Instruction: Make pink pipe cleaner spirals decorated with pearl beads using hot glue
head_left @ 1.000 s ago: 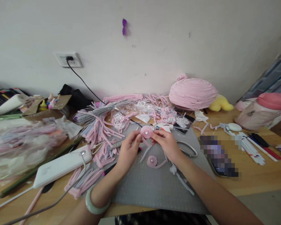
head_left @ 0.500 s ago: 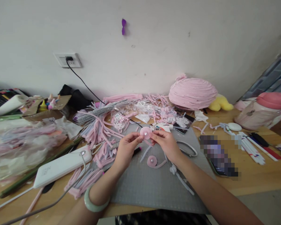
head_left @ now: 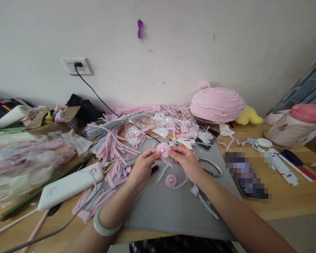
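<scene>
Both my hands hold a small pink coiled disc (head_left: 163,150) with a pearl at its centre, raised a little above the grey cutting mat (head_left: 173,207). My left hand (head_left: 142,168) pinches its left edge; a pale green bangle (head_left: 103,225) sits on that wrist. On the disc's right edge, my right hand (head_left: 186,162) is closed. A second pink coil with a pearl (head_left: 171,180) lies on the mat just below my hands, with a loose pink tail. A white knotted strand (head_left: 200,196) lies beside my right forearm.
Pink fuzzy stems (head_left: 113,151) and silver ones (head_left: 113,124) are heaped left of the mat. A white power bank (head_left: 68,186) with a cable lies at left. Scissors (head_left: 210,167), a phone (head_left: 246,179), a pink wound ball (head_left: 217,104) and white sticks (head_left: 281,165) are on the right.
My hands and the pink disc have shifted slightly; my left forearm has moved a little leftward. Nothing else has moved.
</scene>
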Demonstrator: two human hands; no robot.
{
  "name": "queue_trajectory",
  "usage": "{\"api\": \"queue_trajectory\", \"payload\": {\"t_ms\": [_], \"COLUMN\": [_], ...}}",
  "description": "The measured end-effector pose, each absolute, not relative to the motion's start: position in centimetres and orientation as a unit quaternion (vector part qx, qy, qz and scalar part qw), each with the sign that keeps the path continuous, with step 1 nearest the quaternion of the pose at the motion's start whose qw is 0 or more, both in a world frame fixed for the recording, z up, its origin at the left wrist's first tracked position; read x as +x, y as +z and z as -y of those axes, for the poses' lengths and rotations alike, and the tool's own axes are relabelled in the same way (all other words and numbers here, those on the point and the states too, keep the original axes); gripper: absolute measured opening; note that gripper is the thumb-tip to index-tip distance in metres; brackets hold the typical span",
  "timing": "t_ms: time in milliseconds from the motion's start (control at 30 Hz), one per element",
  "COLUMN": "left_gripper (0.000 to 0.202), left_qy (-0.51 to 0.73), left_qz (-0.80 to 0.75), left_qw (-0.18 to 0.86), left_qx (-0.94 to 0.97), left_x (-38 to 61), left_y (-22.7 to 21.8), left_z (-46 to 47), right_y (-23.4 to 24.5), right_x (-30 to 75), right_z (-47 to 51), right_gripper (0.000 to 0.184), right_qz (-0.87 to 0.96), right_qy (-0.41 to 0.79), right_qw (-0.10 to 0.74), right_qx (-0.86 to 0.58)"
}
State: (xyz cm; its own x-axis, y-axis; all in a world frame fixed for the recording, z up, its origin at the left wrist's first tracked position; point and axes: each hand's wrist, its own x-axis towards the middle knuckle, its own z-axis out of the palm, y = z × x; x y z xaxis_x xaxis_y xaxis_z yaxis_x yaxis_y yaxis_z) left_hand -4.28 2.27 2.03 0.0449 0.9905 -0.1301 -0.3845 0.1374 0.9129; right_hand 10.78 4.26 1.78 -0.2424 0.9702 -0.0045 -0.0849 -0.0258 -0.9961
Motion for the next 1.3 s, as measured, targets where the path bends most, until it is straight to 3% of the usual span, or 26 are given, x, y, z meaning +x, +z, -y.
{"api": "queue_trajectory", "payload": {"t_ms": [367,633,867,1300], "left_gripper": [0.016,0.016,0.015,0.02], "left_qy": [0.554,0.576,0.561,0.564], "left_qz": [-0.363,-0.436,-0.444,-0.455], "left_qw": [0.664,0.572,0.568,0.56], "left_qx": [0.346,0.388,0.407,0.402], "left_x": [-4.15,-4.19,-4.24,-4.24], "left_y": [1.73,1.83,1.78,2.14], "left_z": [-2.23,-2.21,-2.2,-2.05], "right_y": [1.84,1.9,1.49,1.52], "right_x": [10.65,10.47,10.24,10.34], "right_z": [-4.14,-4.1,-4.06,-3.95], "right_gripper": [0.035,0.03,0.029,0.028], "right_qz": [0.496,0.525,0.512,0.537], "right_qy": [0.646,0.556,0.538,0.547], "right_qw": [0.441,0.483,0.503,0.459], "right_qx": [-0.377,-0.427,-0.443,-0.449]}}
